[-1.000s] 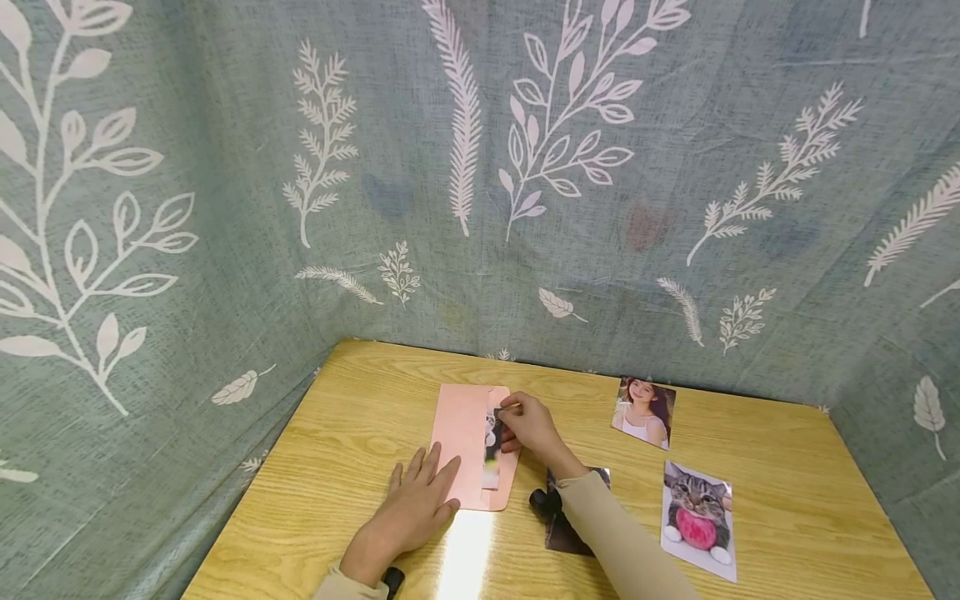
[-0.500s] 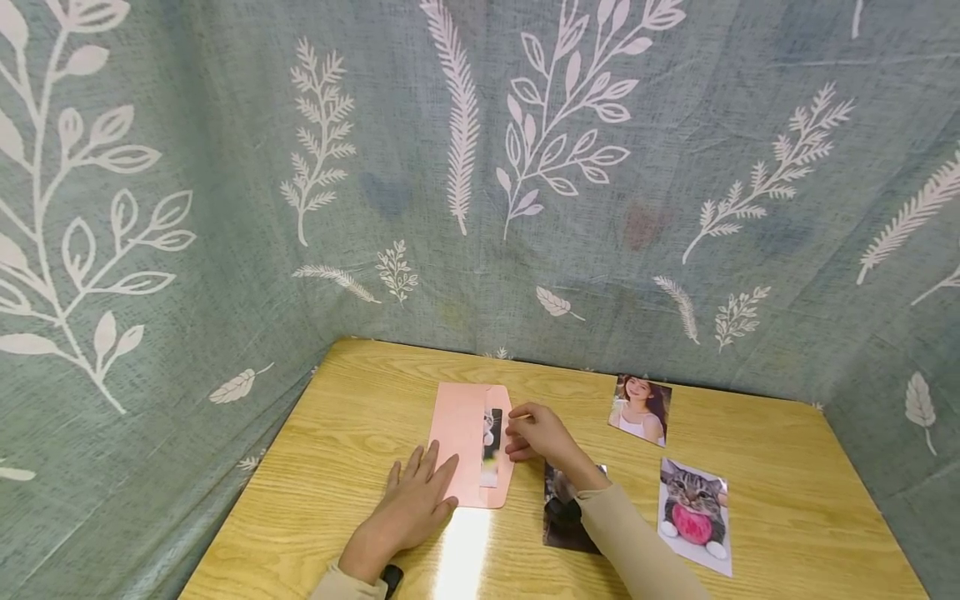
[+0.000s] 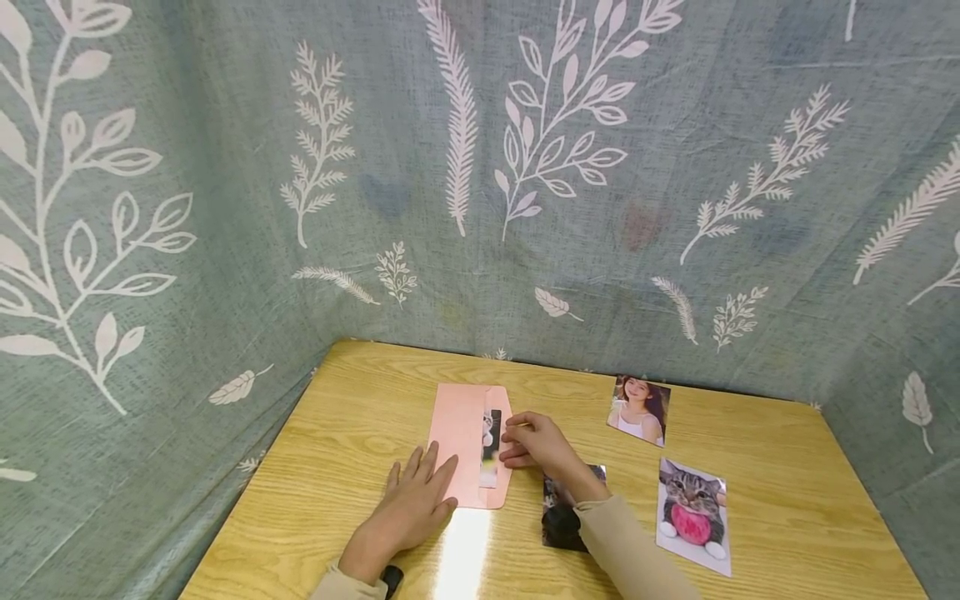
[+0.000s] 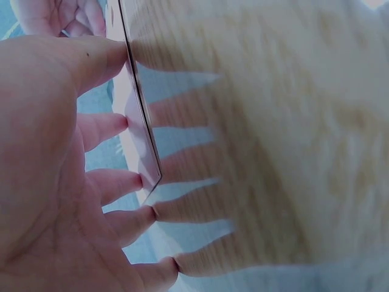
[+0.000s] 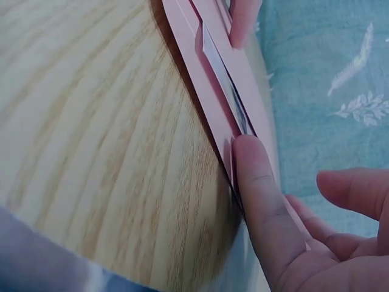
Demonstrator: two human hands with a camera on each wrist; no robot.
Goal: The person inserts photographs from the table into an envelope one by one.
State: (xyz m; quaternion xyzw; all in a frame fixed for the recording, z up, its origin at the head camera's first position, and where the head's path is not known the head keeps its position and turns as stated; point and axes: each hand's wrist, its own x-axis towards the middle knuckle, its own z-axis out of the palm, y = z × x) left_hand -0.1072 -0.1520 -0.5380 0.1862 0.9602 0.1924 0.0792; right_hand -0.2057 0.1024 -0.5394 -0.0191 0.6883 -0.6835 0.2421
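Note:
A pink envelope (image 3: pixel 457 412) lies on the wooden table, its flap side facing right. From its opening sticks out a strip of a photo (image 3: pixel 491 450) with a dark and white picture; the remainder is hidden inside. My left hand (image 3: pixel 405 508) rests with spread fingers on the envelope's lower left part; in the left wrist view several fingertips (image 4: pixel 134 179) touch down around its edge. My right hand (image 3: pixel 543 446) is at the flap, fingers loosely extended. In the right wrist view one finger (image 5: pixel 252 158) presses at the photo's edge by the opening, and the thumb stands apart.
To the right lie a portrait photo (image 3: pixel 639 408) and a photo of a cat with a pink round thing (image 3: pixel 692 517). A dark photo (image 3: pixel 553 500) is partly covered by my right wrist and its black camera. A leaf-patterned curtain (image 3: pixel 480 275) hangs behind the table (image 3: pixel 360 392).
My right hand has let go of the photo's upper end, drawn slightly right, then moved down along the flap. The left hand stays put on the envelope.

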